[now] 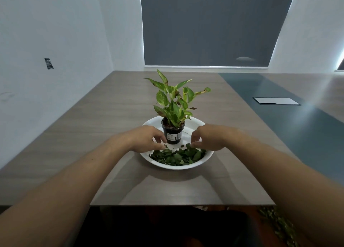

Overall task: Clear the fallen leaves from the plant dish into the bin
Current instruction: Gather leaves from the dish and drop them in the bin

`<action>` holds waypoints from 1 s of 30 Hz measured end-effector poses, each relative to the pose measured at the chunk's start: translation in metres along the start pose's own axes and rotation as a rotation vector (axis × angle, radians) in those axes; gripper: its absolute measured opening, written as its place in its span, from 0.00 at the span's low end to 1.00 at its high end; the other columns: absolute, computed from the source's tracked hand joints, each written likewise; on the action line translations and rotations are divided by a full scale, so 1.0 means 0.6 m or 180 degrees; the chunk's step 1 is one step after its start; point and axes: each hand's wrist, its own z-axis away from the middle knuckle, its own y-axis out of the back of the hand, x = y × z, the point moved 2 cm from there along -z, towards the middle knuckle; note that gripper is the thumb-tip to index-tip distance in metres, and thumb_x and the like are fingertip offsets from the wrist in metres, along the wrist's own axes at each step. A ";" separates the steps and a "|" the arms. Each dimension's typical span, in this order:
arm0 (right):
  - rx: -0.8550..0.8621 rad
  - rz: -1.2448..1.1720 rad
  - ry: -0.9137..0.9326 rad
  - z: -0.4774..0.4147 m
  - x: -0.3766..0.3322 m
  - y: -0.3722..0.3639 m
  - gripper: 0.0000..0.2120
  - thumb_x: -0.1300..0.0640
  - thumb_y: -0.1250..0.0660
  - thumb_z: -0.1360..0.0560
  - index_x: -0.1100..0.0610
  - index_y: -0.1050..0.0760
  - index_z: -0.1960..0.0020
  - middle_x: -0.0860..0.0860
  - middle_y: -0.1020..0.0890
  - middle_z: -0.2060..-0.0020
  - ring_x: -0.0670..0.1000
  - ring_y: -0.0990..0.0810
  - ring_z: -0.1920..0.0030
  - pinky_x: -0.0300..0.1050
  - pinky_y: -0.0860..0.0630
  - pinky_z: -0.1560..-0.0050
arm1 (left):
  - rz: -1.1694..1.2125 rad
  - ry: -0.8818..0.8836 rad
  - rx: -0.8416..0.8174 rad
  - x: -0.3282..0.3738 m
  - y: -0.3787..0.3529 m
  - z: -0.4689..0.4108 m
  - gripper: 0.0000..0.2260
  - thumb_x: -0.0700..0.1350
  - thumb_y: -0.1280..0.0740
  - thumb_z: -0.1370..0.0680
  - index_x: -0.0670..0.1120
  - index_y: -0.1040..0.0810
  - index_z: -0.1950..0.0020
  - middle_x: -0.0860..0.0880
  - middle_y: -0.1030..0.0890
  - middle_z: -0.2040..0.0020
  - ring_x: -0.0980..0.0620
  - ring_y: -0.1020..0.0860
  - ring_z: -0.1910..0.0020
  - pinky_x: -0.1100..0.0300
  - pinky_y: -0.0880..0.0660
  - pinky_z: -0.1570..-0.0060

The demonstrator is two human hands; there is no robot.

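A white dish (173, 166) sits mid-table, holding a small black pot (173, 134) with a green plant (174, 99). Several dark green fallen leaves (178, 156) lie heaped in the dish's near half. My left hand (147, 139) hovers over the dish's left rim, fingers curled, fingertips touching a small leaf by the pot. My right hand (210, 138) reaches over the right side, fingertips pinching at a leaf on top of the heap. Whether either hand has a leaf lifted is unclear. The bin cannot be made out for certain.
The wooden table (93, 135) has its near edge just below my forearms. A dark strip with a flat white hatch (276, 100) runs along the right. More leaves (275, 224) lie low at the right, below the table edge. Walls stand left and behind.
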 end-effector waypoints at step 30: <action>-0.0102 -0.0769 0.0496 -0.038 0.002 -0.049 0.37 0.31 0.21 0.31 0.40 0.24 0.26 0.43 0.23 0.38 0.47 0.20 0.45 0.46 0.21 0.41 | 0.0057 -0.0297 -0.0304 0.003 -0.035 -0.014 0.26 0.60 0.18 0.30 0.62 0.19 0.33 0.58 0.22 0.43 0.58 0.22 0.49 0.64 0.24 0.49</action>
